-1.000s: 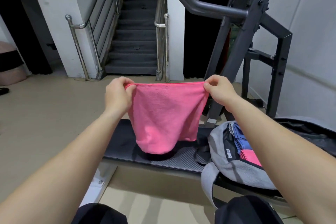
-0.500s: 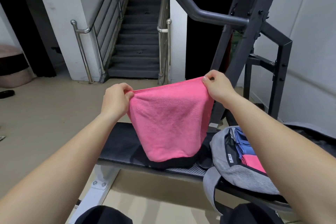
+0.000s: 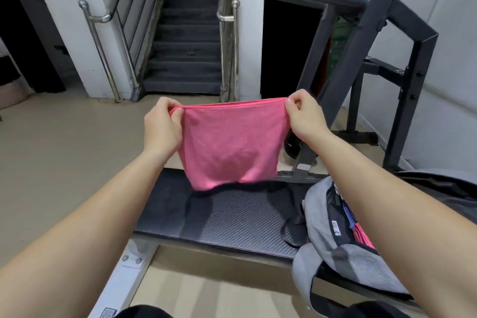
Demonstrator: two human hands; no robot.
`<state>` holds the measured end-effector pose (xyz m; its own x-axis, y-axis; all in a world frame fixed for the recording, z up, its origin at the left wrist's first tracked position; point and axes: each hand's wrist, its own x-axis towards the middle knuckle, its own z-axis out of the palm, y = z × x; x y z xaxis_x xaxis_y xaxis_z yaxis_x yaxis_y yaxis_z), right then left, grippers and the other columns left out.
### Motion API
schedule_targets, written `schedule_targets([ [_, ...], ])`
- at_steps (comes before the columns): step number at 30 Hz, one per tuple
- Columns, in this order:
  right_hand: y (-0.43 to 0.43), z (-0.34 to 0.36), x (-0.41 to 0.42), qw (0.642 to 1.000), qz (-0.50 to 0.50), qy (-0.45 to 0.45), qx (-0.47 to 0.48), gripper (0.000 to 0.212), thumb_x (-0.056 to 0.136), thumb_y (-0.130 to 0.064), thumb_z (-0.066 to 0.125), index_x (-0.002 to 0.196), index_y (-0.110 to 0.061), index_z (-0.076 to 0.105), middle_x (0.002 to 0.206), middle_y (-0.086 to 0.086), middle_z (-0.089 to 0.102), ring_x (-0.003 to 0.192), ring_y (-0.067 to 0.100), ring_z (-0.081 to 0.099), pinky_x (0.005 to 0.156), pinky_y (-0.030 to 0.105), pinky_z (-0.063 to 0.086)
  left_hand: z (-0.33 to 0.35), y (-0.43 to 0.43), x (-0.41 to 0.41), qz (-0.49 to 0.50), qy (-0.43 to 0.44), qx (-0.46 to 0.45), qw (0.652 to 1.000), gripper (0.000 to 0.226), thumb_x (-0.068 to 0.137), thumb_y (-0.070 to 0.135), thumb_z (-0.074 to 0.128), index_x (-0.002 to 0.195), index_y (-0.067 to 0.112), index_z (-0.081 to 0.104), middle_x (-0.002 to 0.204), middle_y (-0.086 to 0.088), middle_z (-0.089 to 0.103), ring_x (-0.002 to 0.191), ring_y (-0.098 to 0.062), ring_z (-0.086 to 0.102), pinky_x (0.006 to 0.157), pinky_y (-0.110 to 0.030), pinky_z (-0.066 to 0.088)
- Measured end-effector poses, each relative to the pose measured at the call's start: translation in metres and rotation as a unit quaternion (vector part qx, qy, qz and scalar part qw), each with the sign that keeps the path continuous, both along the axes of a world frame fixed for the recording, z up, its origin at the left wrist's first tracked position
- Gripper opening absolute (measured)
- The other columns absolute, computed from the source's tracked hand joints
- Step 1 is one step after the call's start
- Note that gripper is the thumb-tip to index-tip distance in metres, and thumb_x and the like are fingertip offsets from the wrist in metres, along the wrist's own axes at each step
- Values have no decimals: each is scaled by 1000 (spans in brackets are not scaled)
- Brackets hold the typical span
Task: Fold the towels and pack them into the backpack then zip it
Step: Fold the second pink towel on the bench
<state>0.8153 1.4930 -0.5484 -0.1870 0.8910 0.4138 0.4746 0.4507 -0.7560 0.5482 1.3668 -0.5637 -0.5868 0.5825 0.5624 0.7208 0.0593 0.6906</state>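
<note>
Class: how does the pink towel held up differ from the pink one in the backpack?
The held towel hangs over the bench, gripped by the left hand and right hand; the packed towel lies in the grey backpack. The held towel shows a broad face; the packed towel only a sliver. Both are pink.

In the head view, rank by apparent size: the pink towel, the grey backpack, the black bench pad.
1. Bench pad and backpack: too alike to rank; an arm hides part of the backpack.
2. Pink towel.
</note>
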Motion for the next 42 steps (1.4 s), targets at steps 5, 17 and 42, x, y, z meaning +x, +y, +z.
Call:
schedule_targets([
  [5,3,-20,5,998,39,-14,-51,12,104,-27,46,97,-23,56,90,-8,58,87,20,60,79,36,49,-16,-9,-6,-17,-2,-51,999,13,99,17,53,102,15,66,98,5,64,94,-13,55,83,-24,38],
  [17,-72,-202,60,940,169,-195,-222,19,99,-14,54,80,-17,52,66,-3,52,61,12,44,61,31,38,-176,-114,6,-158,4,-427,890,15,85,13,66,76,24,62,72,6,72,72,-11,67,70,-23,50],
  [42,44,-204,0,938,46,-279,-201,14,85,-19,58,72,-20,64,80,-5,70,83,18,66,79,37,56,-187,33,-59,-111,-4,-317,942,10,91,20,68,84,27,69,85,7,69,85,-13,64,78,-32,49],
])
